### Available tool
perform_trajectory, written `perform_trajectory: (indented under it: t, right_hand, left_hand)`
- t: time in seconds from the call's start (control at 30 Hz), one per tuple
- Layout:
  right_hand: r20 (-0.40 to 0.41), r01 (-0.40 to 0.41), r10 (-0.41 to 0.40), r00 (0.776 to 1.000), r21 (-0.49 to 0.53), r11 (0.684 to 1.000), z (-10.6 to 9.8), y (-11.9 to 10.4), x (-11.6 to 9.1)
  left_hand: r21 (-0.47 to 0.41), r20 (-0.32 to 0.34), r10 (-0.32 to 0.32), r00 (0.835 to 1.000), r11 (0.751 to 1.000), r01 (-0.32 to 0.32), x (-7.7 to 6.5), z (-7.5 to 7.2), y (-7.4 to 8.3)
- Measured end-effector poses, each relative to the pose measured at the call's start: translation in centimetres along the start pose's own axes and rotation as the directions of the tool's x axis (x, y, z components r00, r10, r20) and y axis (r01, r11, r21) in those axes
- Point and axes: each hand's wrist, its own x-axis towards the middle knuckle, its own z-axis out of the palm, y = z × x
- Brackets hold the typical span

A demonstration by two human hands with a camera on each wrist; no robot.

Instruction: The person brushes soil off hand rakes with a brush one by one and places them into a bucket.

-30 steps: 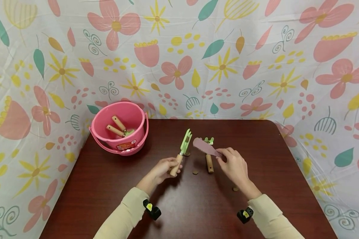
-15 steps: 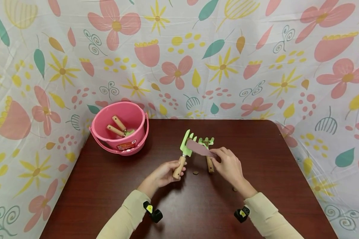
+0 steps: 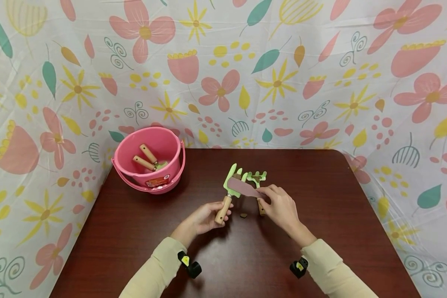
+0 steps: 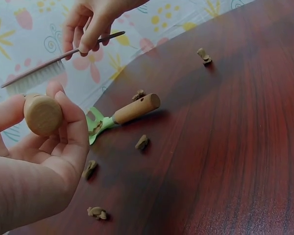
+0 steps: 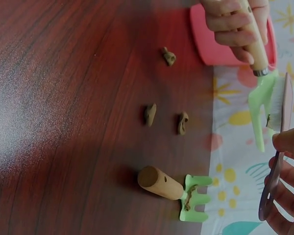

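On table (image 3: pixel 320 198): 2 green forks, 1 in left hand's (image 3: pixel 205 217) grip; 1 brush (image 3: pixel 243 187) in right hand's (image 3: pixel 279 205).

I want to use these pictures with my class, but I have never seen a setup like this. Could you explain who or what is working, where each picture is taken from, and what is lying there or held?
No machine works here: a person uses two bare hands. One camera sits on the head and looks down at the table; one more sits on each wrist, close to that hand.

The left hand grips the wooden handle of a green toy garden fork. The right hand pinches a mauve brush, laid across the fork's head.

On the table lie a small green rake with dirt on its tines and a few brown clumps. A pink bucket at the back left holds more wooden-handled tools.
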Motion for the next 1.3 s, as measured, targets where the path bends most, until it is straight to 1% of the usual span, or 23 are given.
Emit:
perform_trajectory:
  t: [0.2, 0.37, 0.5, 0.7, 1.3]
  right_hand:
    - [-0.009, -0.006, 0.006, 1.000, 0.004, 1.000, 0.1, 0.3, 0.1]
    - [-0.006, -0.012, 0.012, 1.000, 0.004, 1.000, 0.1, 0.7, 0.1]
    - [0.006, -0.027, 0.027, 1.000, -0.004, 1.000, 0.2, 0.9, 0.1]
    - [0.012, -0.039, 0.039, 0.999, -0.008, 0.999, 0.3, 1.1, 0.2]
    - [-0.057, -0.078, 0.078, 0.995, -0.001, 0.997, 0.7, 1.1, 0.3]
  left_hand:
    - [-0.004, 0.010, -0.006, 1.000, 1.000, 0.007, -0.2, -0.1, 0.0]
    - [-0.014, 0.055, -0.016, 0.998, 1.000, 0.017, -0.4, -0.4, -0.2]
    - [-0.006, 0.089, -0.018, 0.996, 1.000, 0.018, -0.6, -0.5, -0.3]
    - [0.010, 0.082, -0.017, 0.997, 1.000, 0.016, -0.9, -0.5, -0.3]
    - [-0.018, 0.080, -0.001, 0.997, 1.000, 0.003, -0.7, -0.1, -0.6]
